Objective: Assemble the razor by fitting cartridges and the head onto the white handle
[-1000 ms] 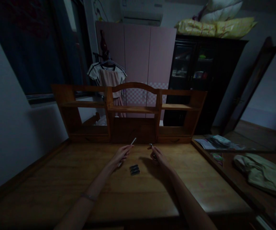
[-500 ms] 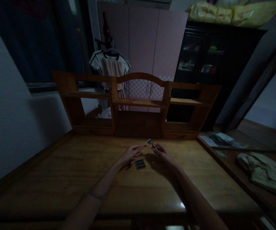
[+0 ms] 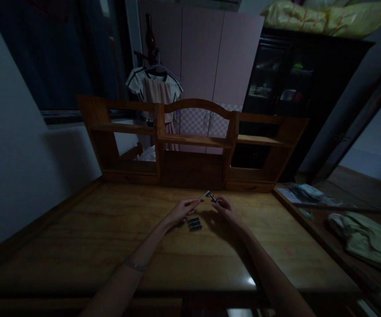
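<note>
My left hand (image 3: 181,211) is closed on a thin pale stick (image 3: 205,195), perhaps a toothbrush, which slants up to the right. My right hand (image 3: 226,209) grips the handle of a razor (image 3: 213,199) whose dark head points up and left. The razor head meets or nearly meets the tip of the stick; whether they touch I cannot tell. Below and between my hands, a small dark pack (image 3: 195,224) with a few rows, like razor cartridges, lies flat on the wooden desk (image 3: 117,237).
A wooden shelf unit (image 3: 195,141) with small drawers stands along the desk's back edge. Beyond the desk's right rim are a pale green cloth (image 3: 365,240) and plastic-wrapped items (image 3: 309,192). A wall (image 3: 61,163) borders the left side. The light is dim.
The razor head has come up against or close to the stick's tip, closing the small gap. The view has shifted slightly; the dark pack stays on the desk.
</note>
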Action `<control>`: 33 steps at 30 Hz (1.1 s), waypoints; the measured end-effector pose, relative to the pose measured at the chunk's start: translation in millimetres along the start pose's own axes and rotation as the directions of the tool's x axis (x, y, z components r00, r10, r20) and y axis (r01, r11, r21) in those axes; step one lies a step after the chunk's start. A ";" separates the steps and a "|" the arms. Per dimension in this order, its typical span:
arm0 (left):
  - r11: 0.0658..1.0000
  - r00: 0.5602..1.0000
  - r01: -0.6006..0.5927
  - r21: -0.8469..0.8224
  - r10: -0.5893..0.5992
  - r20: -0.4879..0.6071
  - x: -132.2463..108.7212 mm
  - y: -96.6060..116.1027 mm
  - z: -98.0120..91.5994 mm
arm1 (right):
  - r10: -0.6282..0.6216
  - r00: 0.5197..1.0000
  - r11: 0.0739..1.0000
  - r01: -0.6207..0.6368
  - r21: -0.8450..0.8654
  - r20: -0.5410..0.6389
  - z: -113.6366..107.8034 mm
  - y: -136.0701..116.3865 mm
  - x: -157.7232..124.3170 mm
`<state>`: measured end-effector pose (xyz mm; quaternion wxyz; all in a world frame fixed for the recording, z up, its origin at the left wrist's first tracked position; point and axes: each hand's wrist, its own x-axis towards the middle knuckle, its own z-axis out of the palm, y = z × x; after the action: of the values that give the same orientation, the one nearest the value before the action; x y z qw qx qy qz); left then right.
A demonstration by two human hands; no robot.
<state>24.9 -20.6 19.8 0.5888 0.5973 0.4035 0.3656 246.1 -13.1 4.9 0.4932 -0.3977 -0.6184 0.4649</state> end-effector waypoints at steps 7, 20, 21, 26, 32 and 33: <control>1.000 0.999 0.017 -0.018 -0.018 -0.043 0.2 2.8 -2.0 | -0.025 0.998 0.999 0.024 -0.031 -0.049 -0.8 2.5 2.7; 0.999 1.000 0.009 -0.038 -0.009 0.001 4.3 -2.5 -3.8 | -0.052 0.995 0.998 0.050 -0.026 -0.084 0.0 -1.2 1.4; 0.999 1.000 0.010 -0.032 -0.010 -0.004 5.7 -4.1 -4.4 | -0.056 0.996 0.998 0.054 -0.028 -0.065 -0.2 -1.5 1.4; 0.999 0.999 0.013 -0.043 -0.014 -0.030 9.1 -9.0 -6.8 | -0.047 0.999 0.999 0.047 -0.001 -0.017 -0.1 -3.8 0.2; 0.997 0.999 -0.017 -0.075 0.019 0.026 6.3 -6.9 -3.8 | -0.062 0.997 0.998 0.061 -0.015 -0.041 0.6 -6.1 -1.1; 0.997 1.000 -0.013 -0.071 0.015 0.017 6.6 -7.2 -3.6 | -0.064 0.997 0.998 0.063 -0.015 -0.035 0.4 -5.8 -1.0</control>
<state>24.0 -13.2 12.5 0.6106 0.5822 0.3808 0.3784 245.7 -15.6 10.3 0.5158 -0.3893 -0.6252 0.4377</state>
